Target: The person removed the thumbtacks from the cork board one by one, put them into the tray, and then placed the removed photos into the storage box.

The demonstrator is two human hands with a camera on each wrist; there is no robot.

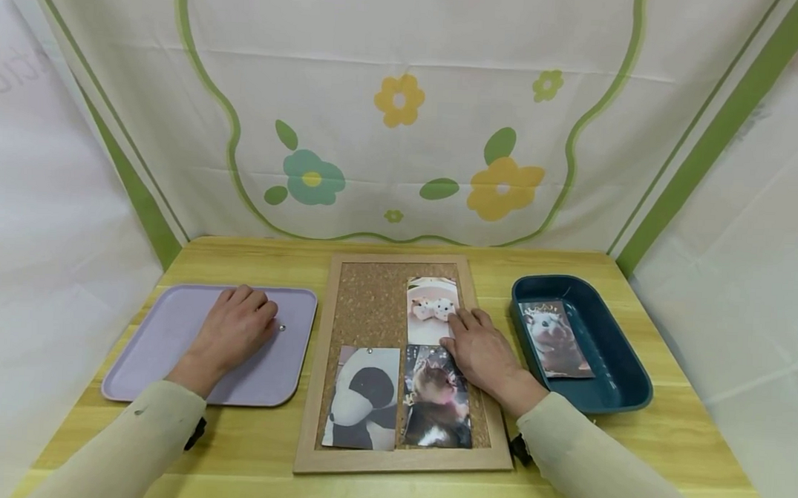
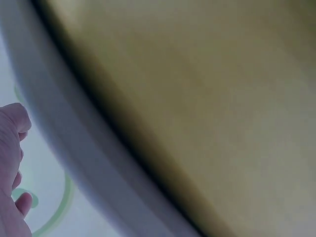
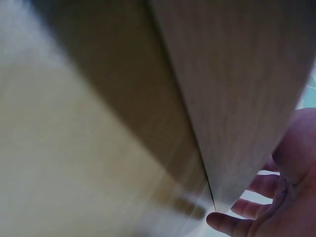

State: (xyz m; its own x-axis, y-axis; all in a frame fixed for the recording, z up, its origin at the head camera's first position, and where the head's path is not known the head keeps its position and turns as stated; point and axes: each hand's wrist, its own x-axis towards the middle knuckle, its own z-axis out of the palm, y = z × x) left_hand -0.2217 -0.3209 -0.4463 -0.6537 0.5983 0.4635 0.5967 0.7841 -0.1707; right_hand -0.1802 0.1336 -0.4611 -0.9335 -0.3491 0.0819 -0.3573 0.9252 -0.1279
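My left hand [image 1: 236, 329] is over the lilac tray [image 1: 167, 343], knuckles up and fingers bent down, their tips hidden in the head view. A tiny shiny pin [image 1: 283, 327] shows right beside its thumb side. My right hand [image 1: 484, 353] rests on the right of the cork board [image 1: 370, 300], its extended fingers touching the edge of a photo of two white round figures [image 1: 429, 328]. Below that photo lies a picture of a dark furry animal [image 1: 435, 406]. A panda picture [image 1: 362, 403] with a pin at its top edge is at lower left.
To the right stands a dark teal tray [image 1: 617, 370] with a hamster picture [image 1: 555, 341] in it. The board's wooden frame [image 1: 403, 463] lies flat on the yellow wood-grain table [image 1: 229, 457]. A white flowered cloth [image 1: 408, 41] hangs behind and at both sides.
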